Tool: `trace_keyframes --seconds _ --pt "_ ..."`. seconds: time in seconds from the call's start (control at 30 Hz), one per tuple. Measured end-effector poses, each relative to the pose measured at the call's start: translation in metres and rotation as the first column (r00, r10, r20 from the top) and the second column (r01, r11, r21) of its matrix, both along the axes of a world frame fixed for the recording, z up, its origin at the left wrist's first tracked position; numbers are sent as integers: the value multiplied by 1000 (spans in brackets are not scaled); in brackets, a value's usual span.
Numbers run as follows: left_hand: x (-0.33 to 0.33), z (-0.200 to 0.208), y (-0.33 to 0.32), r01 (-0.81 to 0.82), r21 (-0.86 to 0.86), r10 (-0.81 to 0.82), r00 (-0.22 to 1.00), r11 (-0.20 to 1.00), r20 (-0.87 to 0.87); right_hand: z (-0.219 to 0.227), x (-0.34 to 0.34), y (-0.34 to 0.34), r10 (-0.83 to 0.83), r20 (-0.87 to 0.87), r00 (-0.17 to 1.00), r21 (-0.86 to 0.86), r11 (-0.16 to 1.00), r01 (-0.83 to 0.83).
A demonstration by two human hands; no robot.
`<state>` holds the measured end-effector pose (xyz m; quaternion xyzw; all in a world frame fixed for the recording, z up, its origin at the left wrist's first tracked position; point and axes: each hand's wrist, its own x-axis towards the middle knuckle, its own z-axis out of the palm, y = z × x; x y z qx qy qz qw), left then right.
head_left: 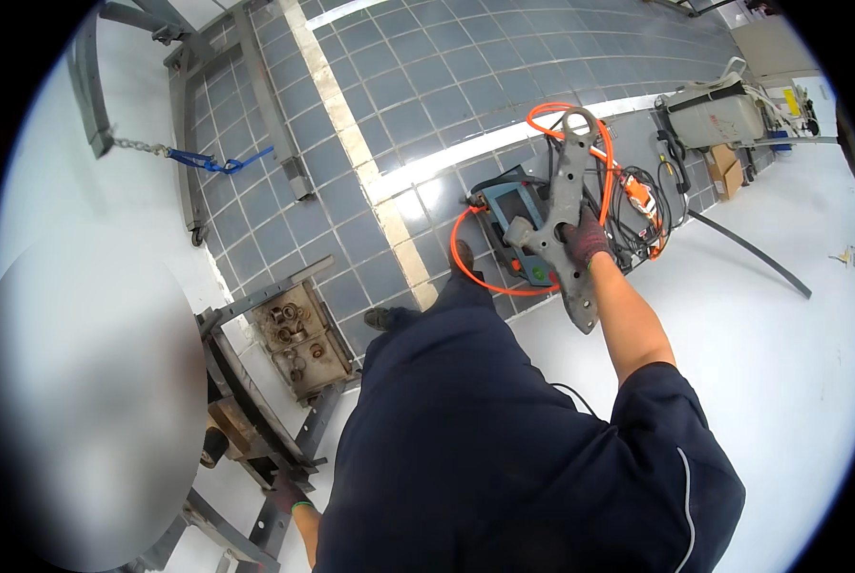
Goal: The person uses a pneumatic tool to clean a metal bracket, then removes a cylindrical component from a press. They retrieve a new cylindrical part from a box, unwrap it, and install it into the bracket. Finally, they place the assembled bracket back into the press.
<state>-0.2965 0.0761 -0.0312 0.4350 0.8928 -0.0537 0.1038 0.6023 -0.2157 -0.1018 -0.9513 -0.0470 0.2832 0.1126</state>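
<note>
In my right hand (586,239), which wears a dark red and black glove, is a grey metal suspension control arm (567,191) with several holes and a ring-shaped end. My fingers close round its middle, and it hangs over a diagnostic-type device (513,224) with a screen and a blue-grey case. Down at the lower left, my gloved left hand (284,492) is at the edge of a steel press frame (246,401). Its fingers are small and partly hidden, so their grip does not show.
A tray (327,358) with several metal rings sits beside the frame. Orange hose (609,181) and black cables (642,239) lie around the device. A grey steel stand (265,86) with a chain and blue strap (198,159) is at upper left; a cardboard box (725,172) is at right.
</note>
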Motion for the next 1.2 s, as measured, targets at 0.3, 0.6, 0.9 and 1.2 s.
trace_keyframes --seconds 0.3,0.6,0.9,1.2 --pt "137 27 -70 -84 -395 261 871 915 417 -94 122 -97 -295 -5 955 133 947 293" --pt "193 78 -53 -78 -378 259 850 923 459 -118 141 -111 -386 -99 917 278 874 398" --pt "212 85 -57 -95 -367 274 837 925 474 -120 143 -104 -395 -84 915 311 862 401" --pt "209 90 -71 -120 -370 301 823 921 481 -115 148 -99 -444 -153 883 272 840 470"
